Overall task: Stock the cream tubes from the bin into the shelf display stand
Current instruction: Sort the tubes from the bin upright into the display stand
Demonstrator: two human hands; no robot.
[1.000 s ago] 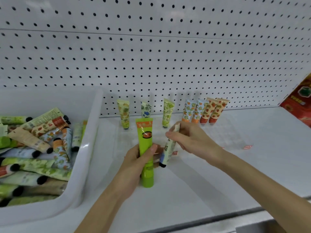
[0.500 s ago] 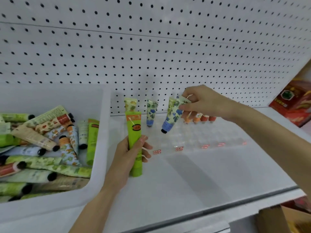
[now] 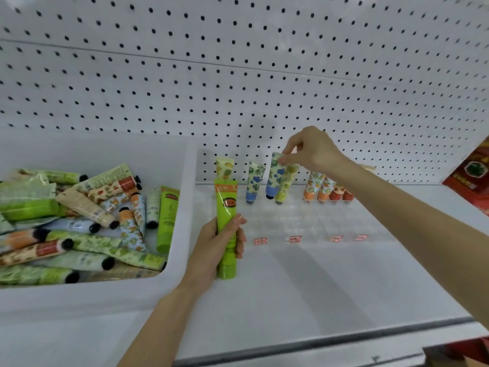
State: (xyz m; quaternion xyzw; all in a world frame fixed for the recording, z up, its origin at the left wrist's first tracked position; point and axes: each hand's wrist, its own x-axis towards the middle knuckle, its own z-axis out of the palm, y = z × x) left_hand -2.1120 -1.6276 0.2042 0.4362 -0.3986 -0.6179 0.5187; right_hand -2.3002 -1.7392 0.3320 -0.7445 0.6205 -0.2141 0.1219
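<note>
Your right grip (image 3: 315, 151), just right of the frame's centre, pinches the crimped end of a blue-flowered cream tube (image 3: 275, 176) that hangs cap-down over the back row of the clear display stand (image 3: 304, 223), beside a standing yellow-green tube (image 3: 287, 185); your left grip (image 3: 214, 250), lower centre, is wrapped around an upright bright green tube (image 3: 225, 215). The stand lies on a white shelf (image 3: 317, 292) before a pegboard (image 3: 238, 75), with the white bin (image 3: 182, 221) of tubes at left and a red box (image 3: 473, 170) at the right edge. Bare shelf stretches from the stand to the front edge.
</note>
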